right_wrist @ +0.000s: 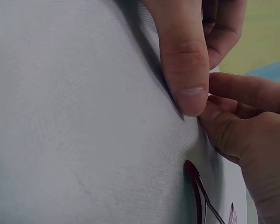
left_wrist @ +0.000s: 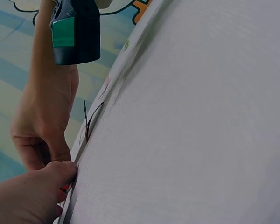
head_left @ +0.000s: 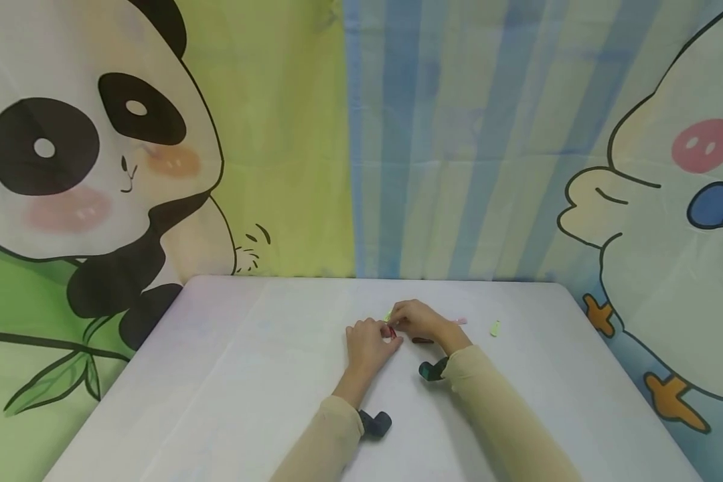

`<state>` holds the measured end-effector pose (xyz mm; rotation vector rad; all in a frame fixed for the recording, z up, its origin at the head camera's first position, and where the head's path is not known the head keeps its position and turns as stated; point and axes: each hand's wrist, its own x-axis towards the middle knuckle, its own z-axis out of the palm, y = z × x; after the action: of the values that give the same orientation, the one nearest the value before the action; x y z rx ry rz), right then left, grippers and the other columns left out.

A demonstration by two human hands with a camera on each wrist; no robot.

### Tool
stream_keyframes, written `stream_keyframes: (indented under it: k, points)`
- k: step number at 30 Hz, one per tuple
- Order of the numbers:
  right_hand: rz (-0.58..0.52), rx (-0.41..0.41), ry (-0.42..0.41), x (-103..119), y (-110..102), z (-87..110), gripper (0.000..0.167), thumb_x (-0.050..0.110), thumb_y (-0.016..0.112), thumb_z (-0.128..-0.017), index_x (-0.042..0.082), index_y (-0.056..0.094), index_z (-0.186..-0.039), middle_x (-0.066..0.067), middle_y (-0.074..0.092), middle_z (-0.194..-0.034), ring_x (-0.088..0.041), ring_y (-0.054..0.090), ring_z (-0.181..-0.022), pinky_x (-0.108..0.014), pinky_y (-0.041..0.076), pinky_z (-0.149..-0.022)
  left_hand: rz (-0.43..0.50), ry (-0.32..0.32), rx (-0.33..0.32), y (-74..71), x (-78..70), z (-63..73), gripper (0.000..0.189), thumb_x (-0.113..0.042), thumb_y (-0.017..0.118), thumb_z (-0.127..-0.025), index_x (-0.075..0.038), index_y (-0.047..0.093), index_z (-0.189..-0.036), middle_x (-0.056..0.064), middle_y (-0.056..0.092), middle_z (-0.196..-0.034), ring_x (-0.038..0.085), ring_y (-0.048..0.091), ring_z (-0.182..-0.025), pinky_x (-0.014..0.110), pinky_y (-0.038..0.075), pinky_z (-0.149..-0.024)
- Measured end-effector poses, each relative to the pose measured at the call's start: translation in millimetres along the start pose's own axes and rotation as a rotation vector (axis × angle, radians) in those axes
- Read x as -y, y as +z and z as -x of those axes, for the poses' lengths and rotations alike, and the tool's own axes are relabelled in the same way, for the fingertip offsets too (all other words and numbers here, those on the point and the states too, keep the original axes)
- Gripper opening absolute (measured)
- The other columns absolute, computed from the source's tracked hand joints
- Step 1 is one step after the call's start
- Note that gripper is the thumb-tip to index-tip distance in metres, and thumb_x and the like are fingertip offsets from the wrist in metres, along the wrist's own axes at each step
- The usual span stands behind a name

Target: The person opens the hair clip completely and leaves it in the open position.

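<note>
Near the far part of the white table [head_left: 265, 375], both hands meet at a small red hair clip [head_left: 392, 332] that fingers mostly hide. My left hand [head_left: 369, 343] pinches it; a bit of red shows under the thumb in the left wrist view. The curled fingertips of my right hand [head_left: 420, 320] grip its other side. Just below the right hand lies a dark red snap hair clip [right_wrist: 192, 172], its metal parts sprung apart. A yellow-green piece [head_left: 387, 316] peeks out behind the fingertips.
To the right of the hands lie a small pink piece [head_left: 460, 321] and a yellow-green clip-like piece [head_left: 495, 328]. Behind the table's far edge hangs a cartoon-printed curtain [head_left: 289, 134]. Each wrist carries a dark camera [left_wrist: 77, 35].
</note>
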<state>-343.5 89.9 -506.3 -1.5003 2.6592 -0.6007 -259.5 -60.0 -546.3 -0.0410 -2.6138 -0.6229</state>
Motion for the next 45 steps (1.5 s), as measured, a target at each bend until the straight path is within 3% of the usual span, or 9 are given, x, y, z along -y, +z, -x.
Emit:
stream_keyframes:
  k: [17, 26, 32, 41, 45]
  points:
    - [-0.038, -0.054, 0.083, -1, 0, 12.8, 0.011, 0.008, 0.066, -0.087, 0.01, 0.074, -0.095, -0.002, 0.067, -0.093, -0.016, 0.063, -0.09, -0.033, 0.05, -0.085, 0.016, 0.006, -0.009, -5.5, 2.3, -1.9, 0.012, -0.036, 0.077, -0.075, -0.024, 0.076, -0.073, -0.005, 0.065, -0.072, 0.018, 0.059, -0.071, 0.034, 0.033, -0.064]
    - [0.007, -0.071, 0.128, -1, 5, 16.4, 0.008, 0.011, 0.068, -0.087, 0.013, 0.074, -0.092, 0.003, 0.066, -0.09, -0.013, 0.061, -0.088, -0.032, 0.049, -0.085, 0.187, 0.091, 0.113, -5.3, 18.2, -7.3, 0.011, -0.027, 0.078, -0.078, -0.018, 0.078, -0.085, -0.005, 0.066, -0.078, 0.013, 0.061, -0.076, 0.032, 0.044, -0.073]
    - [0.032, -0.067, 0.146, 0, 5, 17.0, 0.005, 0.013, 0.069, -0.086, 0.014, 0.073, -0.089, 0.004, 0.065, -0.088, -0.011, 0.058, -0.084, -0.03, 0.048, -0.082, 0.216, 0.13, 0.177, -2.2, 27.5, -13.0, 0.012, -0.027, 0.075, -0.082, -0.02, 0.077, -0.091, -0.006, 0.065, -0.08, 0.008, 0.06, -0.075, 0.024, 0.047, -0.069]
    - [0.059, -0.076, 0.151, 4, 5, 17.1, 0.005, 0.019, 0.07, -0.085, 0.014, 0.071, -0.086, 0.006, 0.065, -0.085, -0.009, 0.055, -0.081, -0.03, 0.046, -0.081, 0.269, 0.151, 0.25, -3.6, 33.7, -15.5, 0.014, -0.026, 0.074, -0.083, -0.02, 0.077, -0.095, -0.007, 0.065, -0.084, 0.006, 0.056, -0.076, 0.023, 0.044, -0.07]
    - [0.063, -0.079, 0.163, 6, 6, 18.0, 0.004, 0.019, 0.069, -0.086, 0.015, 0.07, -0.084, 0.008, 0.063, -0.077, -0.008, 0.052, -0.075, -0.027, 0.045, -0.076, 0.303, 0.177, 0.25, -2.9, 35.9, -14.8, 0.014, -0.025, 0.073, -0.083, -0.02, 0.076, -0.096, -0.007, 0.067, -0.085, 0.007, 0.056, -0.078, 0.024, 0.045, -0.072]
